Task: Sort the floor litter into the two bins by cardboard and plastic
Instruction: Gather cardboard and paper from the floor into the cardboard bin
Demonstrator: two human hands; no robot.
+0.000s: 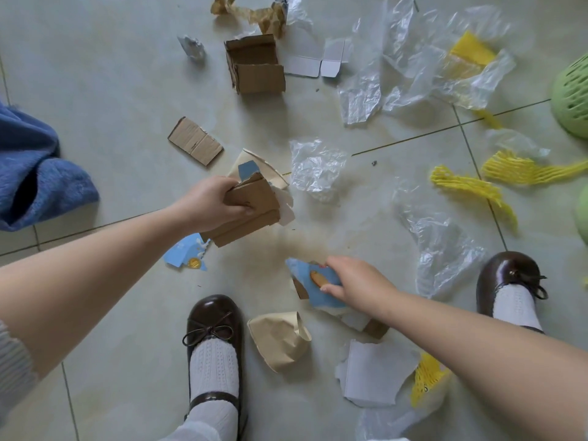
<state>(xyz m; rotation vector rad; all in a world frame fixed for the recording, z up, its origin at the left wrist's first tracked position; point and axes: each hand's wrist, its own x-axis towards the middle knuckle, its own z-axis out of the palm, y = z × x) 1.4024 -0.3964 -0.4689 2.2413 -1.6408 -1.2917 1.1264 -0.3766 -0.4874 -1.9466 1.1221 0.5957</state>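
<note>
My left hand (211,202) grips a stack of brown and blue-printed cardboard pieces (254,202) above the floor. Low in the middle, my right hand (353,278) pinches a blue printed cardboard scrap (315,278) lying on the tiles. More cardboard is scattered about: a small open box (254,63), a flat corrugated piece (194,140), a beige folded piece (280,340), a white sheet (375,372) and a blue scrap (187,254). Clear plastic film (316,168) and yellow foam netting (471,187) spread to the right.
A green perforated bin (572,93) stands at the right edge. A blue cloth (35,170) lies at the left. My two brown shoes (213,319) stand on the tiles among the litter. Crumpled brown paper (254,14) lies at the top.
</note>
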